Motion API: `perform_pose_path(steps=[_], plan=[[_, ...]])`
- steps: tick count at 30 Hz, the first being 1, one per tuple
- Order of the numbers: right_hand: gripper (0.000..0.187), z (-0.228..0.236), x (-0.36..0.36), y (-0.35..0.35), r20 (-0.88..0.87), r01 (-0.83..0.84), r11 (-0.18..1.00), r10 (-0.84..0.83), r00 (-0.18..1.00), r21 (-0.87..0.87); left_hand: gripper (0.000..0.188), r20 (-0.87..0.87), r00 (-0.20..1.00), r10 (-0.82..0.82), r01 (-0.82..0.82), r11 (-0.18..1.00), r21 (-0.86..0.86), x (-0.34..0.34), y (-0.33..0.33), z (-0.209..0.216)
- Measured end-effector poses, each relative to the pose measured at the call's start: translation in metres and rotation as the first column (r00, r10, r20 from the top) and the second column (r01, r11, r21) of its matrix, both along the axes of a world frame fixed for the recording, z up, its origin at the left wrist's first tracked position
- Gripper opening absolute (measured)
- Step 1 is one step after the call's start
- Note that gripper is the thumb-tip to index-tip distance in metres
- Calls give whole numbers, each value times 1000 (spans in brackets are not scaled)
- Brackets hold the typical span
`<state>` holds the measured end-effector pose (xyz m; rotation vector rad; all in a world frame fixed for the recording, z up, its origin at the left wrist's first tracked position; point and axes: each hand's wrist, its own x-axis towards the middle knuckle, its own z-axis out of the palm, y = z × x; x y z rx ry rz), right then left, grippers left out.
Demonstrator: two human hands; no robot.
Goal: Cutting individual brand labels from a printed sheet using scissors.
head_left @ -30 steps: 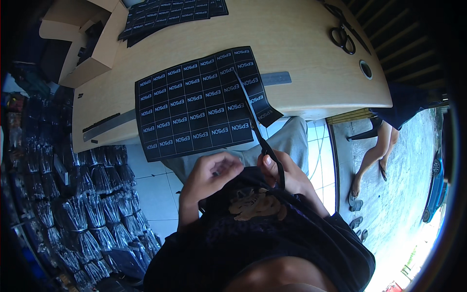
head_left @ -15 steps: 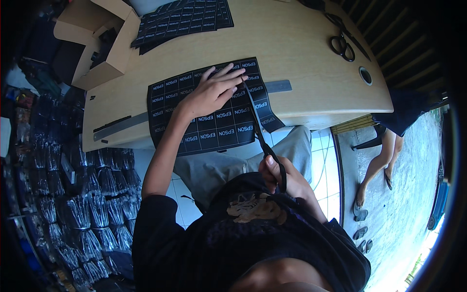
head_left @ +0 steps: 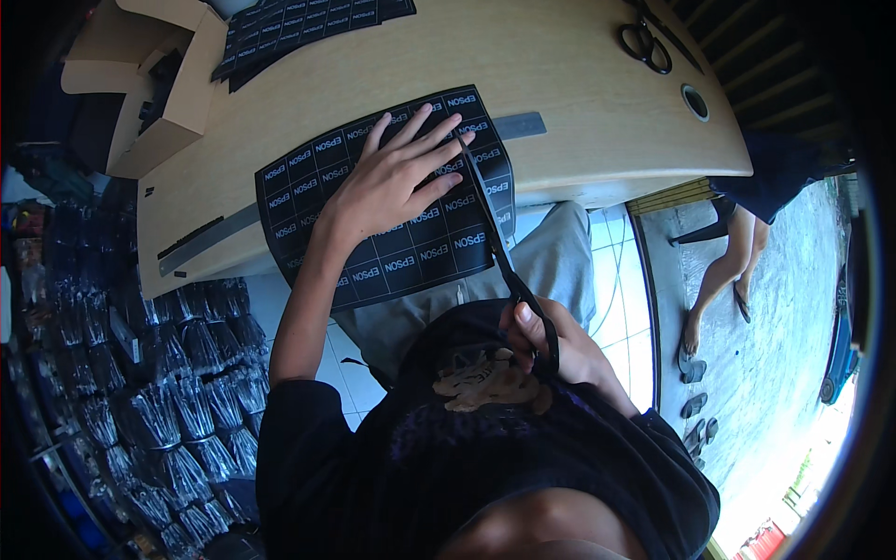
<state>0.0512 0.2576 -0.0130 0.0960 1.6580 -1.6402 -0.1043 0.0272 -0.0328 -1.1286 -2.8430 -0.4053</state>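
A black sheet (head_left: 308,224) printed with a grid of white-lettered labels lies on the table's near edge and overhangs it toward my lap. My left hand (head_left: 397,177) rests flat on its upper part, fingers spread, the fingertips close to the far edge. My right hand (head_left: 551,341) is closed round the handles of black scissors (head_left: 499,247). Their long blades point away from me along the sheet's right side, the tip near my left index finger. A narrow strip of the sheet shows to the right of the blades.
A metal ruler (head_left: 518,125) sticks out from under the sheet. More black sheets (head_left: 308,33) lie at the far left, beside an open cardboard box (head_left: 168,84). Another pair of scissors (head_left: 646,49) is at the far right, near a round table hole (head_left: 694,103). Bundled plastic-wrapped goods (head_left: 177,411) fill the left floor.
The view has shifted, so the table sits further left and higher. The strip right of the blades, flared out before, now hangs narrower beside them. My left hand stays pressed on the sheet.
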Motion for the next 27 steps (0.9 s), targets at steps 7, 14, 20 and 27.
perform_pose_path(steps=[7,14,20,27], plan=[[72,0,12,1,-15,72,997,-72,997,-22,60,-54,998,-39,42,998,54,1,0,-1],[72,-10,8,5,-42,22,998,-19,999,63,71,-68,997,-44,48,998,46,2,-2,-3],[67,-9,0,0,-64,30,999,-28,998,44,82,-41,999,-30,30,999,17,2,0,-2],[61,-5,-5,-4,-58,41,997,-37,998,70,94,-50,999,-22,24,999,38,-1,-2,-6]])
